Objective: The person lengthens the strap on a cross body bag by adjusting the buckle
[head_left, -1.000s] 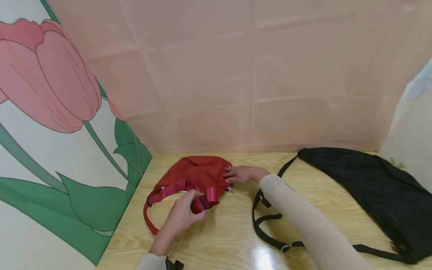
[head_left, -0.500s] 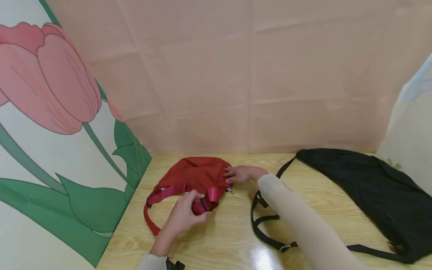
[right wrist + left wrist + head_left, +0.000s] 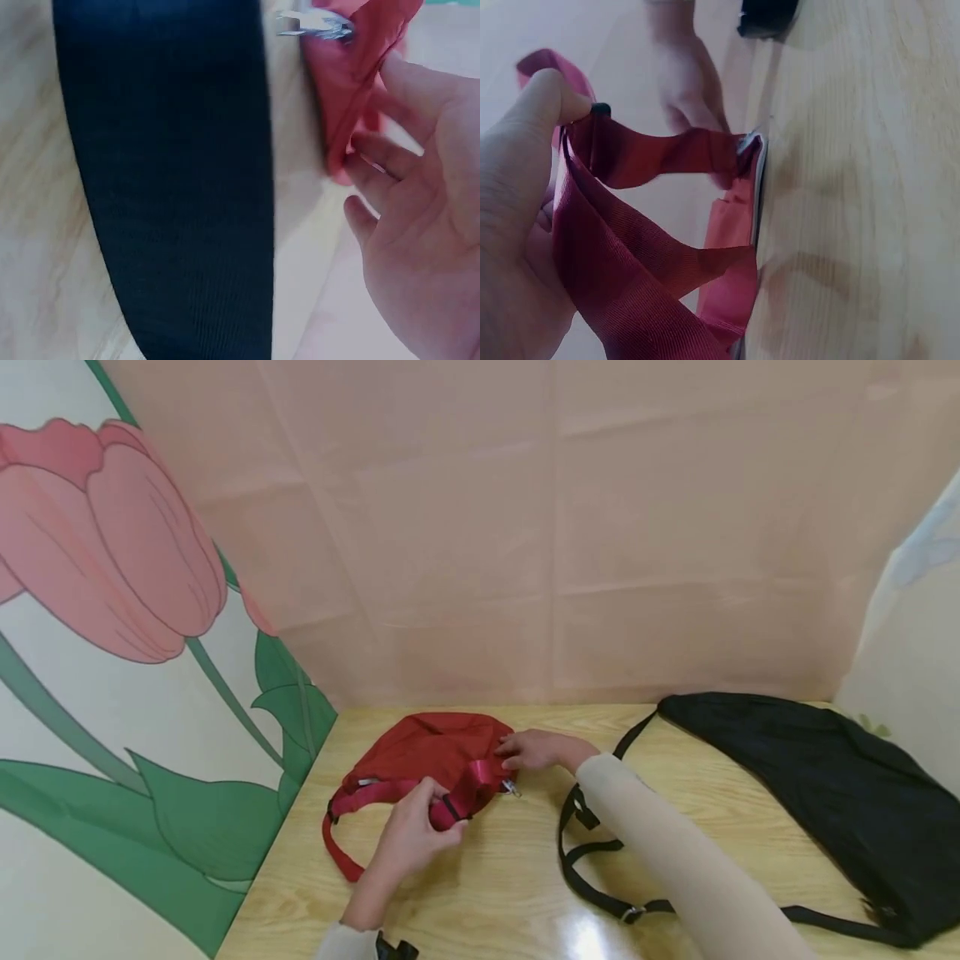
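A red waist bag (image 3: 442,739) lies on the table left of centre, its crimson webbing strap (image 3: 474,787) looped toward the front. My left hand (image 3: 416,831) pinches that strap between thumb and fingers beside a black slider (image 3: 600,109). In the left wrist view the strap hangs in folds from this grip, lifted off the table. At the bag's right end rests my right hand (image 3: 536,749), with its fingers spread and the tips touching the red fabric. A metal zipper pull (image 3: 322,26) shows near its thumb. What the bag's far side looks like is hidden.
A larger black bag (image 3: 825,793) lies on the right of the table. Its black strap (image 3: 573,860) loops close to the right forearm. A pinkish cloth backdrop (image 3: 555,543) stands behind, and a tulip-printed panel (image 3: 150,543) borders the left.
My left hand has shifted slightly with the pinched strap, whose raised loop now leans farther toward the bag. The right hand stays on the bag's end.
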A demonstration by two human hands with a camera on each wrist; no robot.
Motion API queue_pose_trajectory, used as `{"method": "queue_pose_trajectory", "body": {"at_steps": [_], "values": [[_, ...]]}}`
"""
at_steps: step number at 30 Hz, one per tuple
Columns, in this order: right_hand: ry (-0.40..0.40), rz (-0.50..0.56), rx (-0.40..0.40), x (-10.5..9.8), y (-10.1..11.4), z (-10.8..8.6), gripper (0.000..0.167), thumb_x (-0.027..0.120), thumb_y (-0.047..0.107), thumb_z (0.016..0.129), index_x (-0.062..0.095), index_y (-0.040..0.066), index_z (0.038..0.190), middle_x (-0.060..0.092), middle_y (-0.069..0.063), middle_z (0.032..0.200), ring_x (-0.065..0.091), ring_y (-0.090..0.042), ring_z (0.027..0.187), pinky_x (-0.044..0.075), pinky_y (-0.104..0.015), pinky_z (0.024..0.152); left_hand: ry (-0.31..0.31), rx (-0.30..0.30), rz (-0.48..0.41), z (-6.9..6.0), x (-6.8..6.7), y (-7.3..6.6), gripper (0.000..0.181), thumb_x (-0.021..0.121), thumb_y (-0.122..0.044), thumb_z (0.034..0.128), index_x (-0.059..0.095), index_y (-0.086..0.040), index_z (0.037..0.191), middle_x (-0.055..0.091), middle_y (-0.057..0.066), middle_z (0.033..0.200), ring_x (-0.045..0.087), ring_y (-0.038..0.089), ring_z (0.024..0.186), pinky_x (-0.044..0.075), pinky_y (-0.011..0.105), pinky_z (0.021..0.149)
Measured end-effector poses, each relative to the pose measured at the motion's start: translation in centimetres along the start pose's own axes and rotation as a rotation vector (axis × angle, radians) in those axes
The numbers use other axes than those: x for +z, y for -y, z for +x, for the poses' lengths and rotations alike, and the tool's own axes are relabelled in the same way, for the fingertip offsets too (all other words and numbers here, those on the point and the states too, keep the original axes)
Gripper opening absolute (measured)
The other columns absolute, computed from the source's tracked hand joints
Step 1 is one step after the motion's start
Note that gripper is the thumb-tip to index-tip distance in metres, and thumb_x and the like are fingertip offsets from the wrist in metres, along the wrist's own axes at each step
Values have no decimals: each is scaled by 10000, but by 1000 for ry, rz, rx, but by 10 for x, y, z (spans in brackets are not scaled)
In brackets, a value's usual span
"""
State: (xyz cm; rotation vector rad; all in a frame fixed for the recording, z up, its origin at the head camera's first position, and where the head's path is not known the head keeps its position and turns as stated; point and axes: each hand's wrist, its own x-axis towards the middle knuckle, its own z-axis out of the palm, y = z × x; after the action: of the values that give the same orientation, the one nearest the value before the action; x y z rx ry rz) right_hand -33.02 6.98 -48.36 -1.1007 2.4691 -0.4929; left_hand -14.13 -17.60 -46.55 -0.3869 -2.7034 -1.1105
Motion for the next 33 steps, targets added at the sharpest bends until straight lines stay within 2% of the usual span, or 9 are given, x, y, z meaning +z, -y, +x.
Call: {"method": "queue_pose_trajectory", "body": {"at_steps": [5,11,14,18,20,26,33], "values": [[-60,47,-144,-2,15,-15,348,627,154,994,659,127,1340,595,-94,1420,522,-316,1335,408,-486,1102,-41,-29,4,-2,1,2,368,828,-243,792,586,-173,1061,627,-64,934,578,88,808,505,222,646],[-29,64,-188,-3,35,-30,430,679,202,961,624,155,1385,570,-58,1451,501,-276,1355,390,-479,1121,-76,-40,3,-1,-3,2,363,801,-232,824,599,-136,1110,640,-22,950,576,101,806,506,226,651],[-36,56,-237,-1,43,-31,466,703,207,948,600,144,1398,595,-18,1405,529,-227,1304,409,-435,1102,-75,-42,6,-1,-4,2,361,796,-230,838,598,-131,1124,638,-21,956,568,96,792,505,223,650],[-77,42,-348,3,53,-27,417,712,143,937,613,114,1341,635,-17,1299,580,-223,1206,446,-390,1054,-66,-44,0,-2,-5,3,364,792,-228,857,596,-124,1146,633,-22,967,554,97,776,501,220,646],[-97,21,-378,5,57,-25,404,718,129,933,621,108,1324,633,-14,1281,584,-215,1197,453,-376,1050,-64,-44,-3,-2,-6,3,364,789,-231,864,595,-122,1152,632,-21,968,545,99,765,496,221,639],[-141,-25,-361,11,57,-23,407,737,170,934,635,129,1326,609,1,1294,543,-158,1214,448,-381,1057,-80,-29,-9,-2,-6,3,354,790,-231,859,595,-127,1135,631,-28,947,541,97,744,492,222,629],[-167,-13,-326,13,50,-26,328,726,224,952,675,152,1268,610,47,1196,551,-118,1101,476,-347,988,-95,-18,15,-3,-6,4,364,799,-241,851,589,-124,1124,631,-21,952,552,98,773,501,222,647]]}}
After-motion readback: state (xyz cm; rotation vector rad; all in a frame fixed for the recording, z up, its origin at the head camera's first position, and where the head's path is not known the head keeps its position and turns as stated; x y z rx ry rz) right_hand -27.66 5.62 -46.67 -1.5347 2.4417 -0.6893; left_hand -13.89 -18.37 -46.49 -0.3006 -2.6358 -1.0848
